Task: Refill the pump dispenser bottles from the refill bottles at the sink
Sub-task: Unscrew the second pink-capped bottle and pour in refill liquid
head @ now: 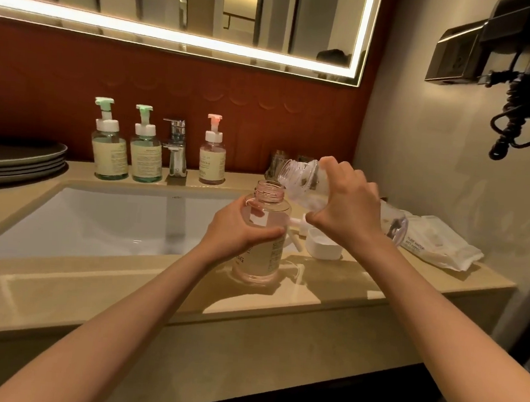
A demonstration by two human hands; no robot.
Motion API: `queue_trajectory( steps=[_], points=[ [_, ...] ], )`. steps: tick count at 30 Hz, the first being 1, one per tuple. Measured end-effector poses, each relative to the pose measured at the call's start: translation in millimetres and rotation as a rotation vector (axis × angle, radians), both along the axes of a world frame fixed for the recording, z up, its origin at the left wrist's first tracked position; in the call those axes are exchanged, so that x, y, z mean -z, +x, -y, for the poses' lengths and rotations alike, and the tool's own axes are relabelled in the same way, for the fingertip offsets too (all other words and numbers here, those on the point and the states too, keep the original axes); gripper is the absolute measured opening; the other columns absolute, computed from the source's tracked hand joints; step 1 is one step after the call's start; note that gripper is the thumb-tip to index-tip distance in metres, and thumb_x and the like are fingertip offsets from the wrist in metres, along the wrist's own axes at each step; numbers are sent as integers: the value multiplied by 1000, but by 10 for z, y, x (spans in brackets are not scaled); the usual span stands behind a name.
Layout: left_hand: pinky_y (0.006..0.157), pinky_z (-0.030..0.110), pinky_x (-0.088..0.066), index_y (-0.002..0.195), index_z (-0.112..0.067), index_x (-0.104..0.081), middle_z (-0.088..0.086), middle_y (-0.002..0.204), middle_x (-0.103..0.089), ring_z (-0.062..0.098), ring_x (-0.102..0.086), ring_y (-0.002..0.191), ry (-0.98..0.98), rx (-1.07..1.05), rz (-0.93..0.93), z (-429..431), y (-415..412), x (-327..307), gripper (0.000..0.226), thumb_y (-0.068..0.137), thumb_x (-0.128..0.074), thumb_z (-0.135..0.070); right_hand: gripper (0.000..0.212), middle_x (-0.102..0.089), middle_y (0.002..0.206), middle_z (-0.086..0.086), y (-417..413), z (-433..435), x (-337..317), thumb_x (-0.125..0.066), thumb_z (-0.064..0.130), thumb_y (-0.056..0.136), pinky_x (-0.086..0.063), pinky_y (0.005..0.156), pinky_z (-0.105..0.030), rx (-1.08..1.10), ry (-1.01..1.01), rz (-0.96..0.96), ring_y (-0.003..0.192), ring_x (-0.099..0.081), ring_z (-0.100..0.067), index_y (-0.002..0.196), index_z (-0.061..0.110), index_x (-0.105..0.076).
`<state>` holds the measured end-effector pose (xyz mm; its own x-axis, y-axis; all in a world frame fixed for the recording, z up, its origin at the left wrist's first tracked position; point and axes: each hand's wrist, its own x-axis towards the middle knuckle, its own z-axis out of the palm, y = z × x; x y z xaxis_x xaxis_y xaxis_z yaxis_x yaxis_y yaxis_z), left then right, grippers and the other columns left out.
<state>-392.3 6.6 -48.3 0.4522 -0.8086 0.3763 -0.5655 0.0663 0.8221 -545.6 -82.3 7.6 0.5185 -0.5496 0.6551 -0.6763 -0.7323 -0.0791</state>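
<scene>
- The left hand (239, 227) grips the pump-less pink dispenser bottle (265, 258), which stands upright on the countertop (155, 287) at the sink basin's (113, 217) front right corner; the fingers hide part of its label.
- The right hand (345, 207) holds a clear refill bottle (300, 175) tilted, with its open mouth just above and to the right of the dispenser's neck, not touching it. Hand and wrist cover the bottle's middle, and any pouring liquid cannot be made out.
- A white pump head (296, 225) and a white cap (322, 245) lie behind, partly hidden.
- Drinking glasses (278, 162) behind the refill bottle are dim and blurred.
- The stacked plates (19, 159) are cut off at the left edge.
</scene>
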Motion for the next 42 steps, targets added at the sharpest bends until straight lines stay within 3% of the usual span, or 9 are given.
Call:
queue_trajectory(
  steps=[3,7,11,15,24,30,42],
  points=[
    [80,33,-51,107,-30,-51,-10,106,-58,14,-57,98,17,-30,-3,4,-25,13,64,53,-72,-58,66,-37,95,6,1,5,-1,-73,25,67,-27,77,-32,-5,4,-8,98,-43,-21,125,21,-41],
    [84,40,-52,106,-30,-50,-9,107,-59,14,-57,97,26,-46,10,17,-20,17,66,50,-69,-60,70,-48,104,-1,13,9,-16,-74,24,68,-29,79,-32,-6,-30,-15,101,-45,-23,129,21,-41],
    [81,35,-52,113,-27,-50,-9,108,-58,15,-57,99,16,-45,6,24,-34,36,70,54,-73,-58,66,-48,102,-1,12,44,-14,-71,18,68,-26,76,-32,19,-94,-19,93,-44,-22,127,22,-42],
    [78,30,-49,123,-19,-50,-6,110,-56,17,-56,101,-3,-43,-7,27,-33,45,67,67,-79,-42,65,-50,100,-3,22,67,-22,-70,12,66,-26,75,-32,21,-173,-11,90,-45,-23,125,21,-45],
    [85,37,-51,116,-23,-50,-8,106,-56,16,-56,101,7,-46,-14,31,-54,38,74,53,-70,-56,66,-52,106,-5,7,38,-74,-67,8,67,-28,78,-35,38,-246,-47,95,-48,-26,128,21,-45],
    [83,31,-47,126,-16,-48,-6,110,-53,16,-52,104,-23,-34,-32,36,-55,45,66,70,-78,-35,65,-51,111,-6,-3,11,-107,-65,7,71,-31,85,-38,39,-237,-65,99,-46,-25,131,22,-43],
    [81,31,-46,121,-18,-48,-3,111,-55,17,-52,102,-28,-44,-46,63,-27,67,62,69,-78,-36,66,-51,112,-5,9,11,-98,-65,8,71,-32,87,-39,35,-220,-62,101,-47,-26,132,23,-42]
  ],
)
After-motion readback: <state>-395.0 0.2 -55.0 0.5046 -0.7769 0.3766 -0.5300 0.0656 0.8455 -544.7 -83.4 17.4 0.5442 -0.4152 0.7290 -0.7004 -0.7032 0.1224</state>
